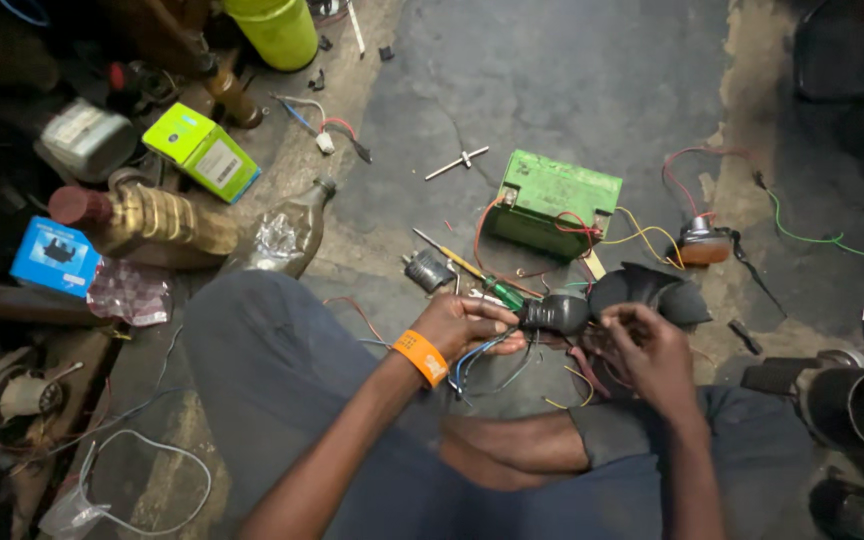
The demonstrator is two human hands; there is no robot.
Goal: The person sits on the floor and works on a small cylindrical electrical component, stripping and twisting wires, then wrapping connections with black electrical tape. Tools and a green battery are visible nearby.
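Head view. The person sat on a stained concrete floor [552, 70], legs folded, both hands working just in front of the knees. The left hand [467, 325], with an orange wristband [421, 357] at the wrist, was closed around a bundle of coloured wires [477, 358] and met the near end of a black rubber-sleeved connector [555, 313]. The right hand [647, 350] was curled at the connector's other side, fingertips [617, 322] pinched on what appeared to be wire ends; the exact contact was too small to confirm. The connector lay between the two hands, raised slightly off the floor, just short of a black horn-shaped part [652, 290].

Beyond the hands stood a green battery [552, 200] with red and yellow leads. A screwdriver [462, 265] with a green handle lay between battery and hands, a small dark relay [427, 270] beside it. An orange lamp unit [704, 243] sat right of the battery. To the left were a clear plastic bottle [287, 235], a lime-green box [202, 150] and a blue box [55, 255].
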